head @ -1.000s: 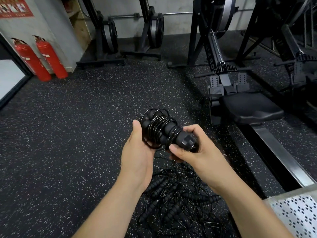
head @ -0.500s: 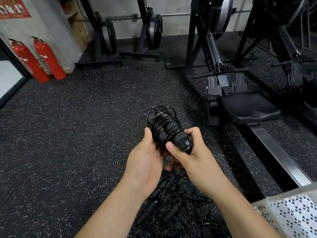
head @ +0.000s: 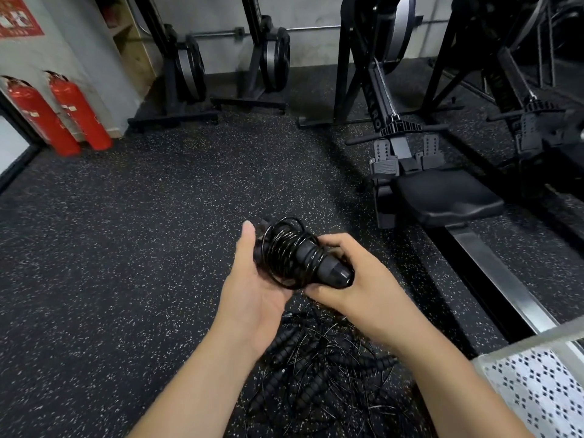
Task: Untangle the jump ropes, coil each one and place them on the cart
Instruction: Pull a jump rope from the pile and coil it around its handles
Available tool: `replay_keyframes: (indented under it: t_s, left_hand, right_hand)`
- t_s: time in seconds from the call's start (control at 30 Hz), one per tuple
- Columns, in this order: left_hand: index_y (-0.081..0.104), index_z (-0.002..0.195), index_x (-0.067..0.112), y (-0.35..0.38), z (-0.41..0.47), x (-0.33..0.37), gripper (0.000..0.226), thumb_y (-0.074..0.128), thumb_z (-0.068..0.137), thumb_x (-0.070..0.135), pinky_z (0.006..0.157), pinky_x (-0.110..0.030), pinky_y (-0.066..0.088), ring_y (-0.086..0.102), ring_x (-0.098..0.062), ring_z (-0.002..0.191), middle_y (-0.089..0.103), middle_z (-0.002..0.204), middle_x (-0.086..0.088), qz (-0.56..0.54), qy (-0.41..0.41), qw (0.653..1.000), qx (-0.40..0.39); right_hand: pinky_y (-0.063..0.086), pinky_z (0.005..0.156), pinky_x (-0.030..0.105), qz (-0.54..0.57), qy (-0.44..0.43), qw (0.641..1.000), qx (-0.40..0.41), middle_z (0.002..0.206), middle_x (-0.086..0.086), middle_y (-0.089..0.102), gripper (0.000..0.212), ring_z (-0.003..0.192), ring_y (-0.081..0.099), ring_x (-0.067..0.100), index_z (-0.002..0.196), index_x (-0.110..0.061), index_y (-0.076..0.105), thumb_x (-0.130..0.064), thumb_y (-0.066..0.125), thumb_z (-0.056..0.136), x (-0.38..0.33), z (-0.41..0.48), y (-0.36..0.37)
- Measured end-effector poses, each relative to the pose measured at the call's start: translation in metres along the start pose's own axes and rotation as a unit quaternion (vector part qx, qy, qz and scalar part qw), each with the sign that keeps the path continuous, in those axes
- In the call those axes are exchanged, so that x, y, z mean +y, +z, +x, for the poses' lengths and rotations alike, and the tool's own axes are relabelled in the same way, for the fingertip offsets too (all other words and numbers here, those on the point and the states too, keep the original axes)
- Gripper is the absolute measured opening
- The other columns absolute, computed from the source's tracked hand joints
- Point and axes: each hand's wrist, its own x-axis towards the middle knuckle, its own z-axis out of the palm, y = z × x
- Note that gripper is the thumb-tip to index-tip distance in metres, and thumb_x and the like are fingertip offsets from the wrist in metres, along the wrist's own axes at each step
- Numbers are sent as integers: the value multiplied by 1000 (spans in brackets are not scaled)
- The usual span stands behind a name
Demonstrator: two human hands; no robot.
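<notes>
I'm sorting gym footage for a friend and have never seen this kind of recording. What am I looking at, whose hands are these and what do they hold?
There is no machine: the camera sits on a person's head and looks down at their own bare hands. The right hand grips the handle end of a coiled black jump rope; the left hand supports the coil from beneath, its fingers hidden. Below, on the speckled floor, lies a tangled pile of more ropes. The white perforated corner at lower right is probably the cart. A rowing machine stands on the right.
</notes>
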Motion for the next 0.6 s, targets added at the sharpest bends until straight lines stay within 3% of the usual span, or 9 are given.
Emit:
replay_keyframes:
  t_s: [0.1, 0.17, 0.23, 0.33, 0.47, 0.6]
  left_hand:
    - [63, 144, 11, 3, -4, -2, 66, 50, 105, 63, 115, -50, 50, 70, -29, 129, 74, 134, -14, 1, -27, 1000, -9]
    - [64, 144, 11, 4, -9, -3, 59, 52, 107, 56, 117, -51, 49, 69, -29, 129, 74, 134, -14, 15, -38, 999, -13]
    - [66, 141, 11, 9, -18, -5, 57, 51, 108, 55, 118, -52, 47, 69, -30, 129, 75, 133, -15, 34, -53, 997, -33]
    - [69, 137, 16, 22, -36, -10, 56, 56, 103, 58, 119, -49, 45, 71, -27, 126, 77, 128, -11, 102, -63, 991, -57]
    - [70, 138, 18, 53, -67, -22, 53, 59, 101, 54, 117, -50, 47, 71, -26, 125, 78, 128, -10, 147, -103, 977, -115]
    - [66, 141, 20, 98, -107, -45, 50, 58, 104, 53, 117, -48, 46, 74, -20, 120, 78, 128, -5, 168, -145, 959, -175]
  right_hand:
    - [59, 89, 32, 18, 25, 999, -9, 115, -13, 73, 65, 91, 73, 7, 130, -50, 59, -20, 91, 82, -2, -7, -14]
    - [63, 84, 38, 59, 43, 997, 2, 111, -8, 75, 56, 83, 76, 17, 125, -44, 65, -14, 89, 85, -8, -16, -28]
    - [62, 80, 36, 69, 50, 996, 13, 104, -7, 76, 45, 79, 76, 22, 121, -37, 68, -11, 86, 88, -13, -26, -43]
    - [57, 77, 22, 49, 54, 997, 24, 106, -12, 76, 43, 87, 75, 14, 121, -39, 66, -16, 85, 89, -22, -50, -65]
    - [59, 81, 34, 21, 74, 995, 64, 104, -14, 75, 38, 88, 73, 14, 117, -38, 65, -25, 86, 89, -28, -107, -99]
    - [57, 77, 34, 3, 96, 986, 133, 99, -13, 73, 35, 81, 71, 9, 116, -39, 64, -23, 82, 91, -25, -174, -136]
